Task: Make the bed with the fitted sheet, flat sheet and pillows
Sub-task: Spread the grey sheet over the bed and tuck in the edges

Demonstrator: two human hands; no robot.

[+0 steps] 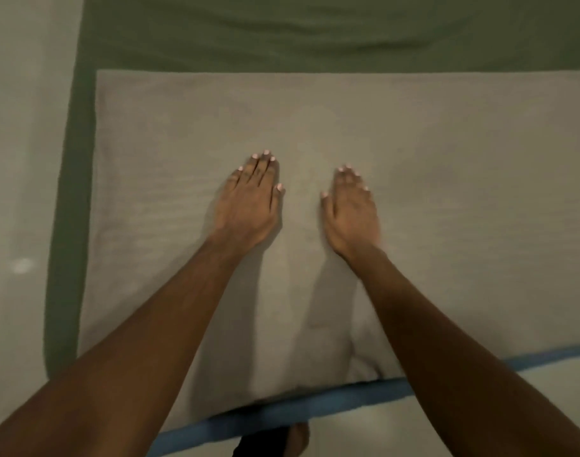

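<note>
Flat now: left hand point(247, 209) and right hand point(350, 215), fingers extended together, gripping nothing, palms down on beige pillow point(447, 209) over green sheet point(282, 34).

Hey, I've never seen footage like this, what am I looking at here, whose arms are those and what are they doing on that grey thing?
There is no machine here. A person wears a camera on their head, so this single picture looks down along their own bare arms. The left hand and the right hand lie flat, palms down and fingers together, side by side on a grey pillow. Neither hand holds anything. The pillow rests on a green sheet covering the bed, which shows beyond it and along its left side. A blue edge runs below the pillow, nearest the person. A foot shows at the bottom.
</note>
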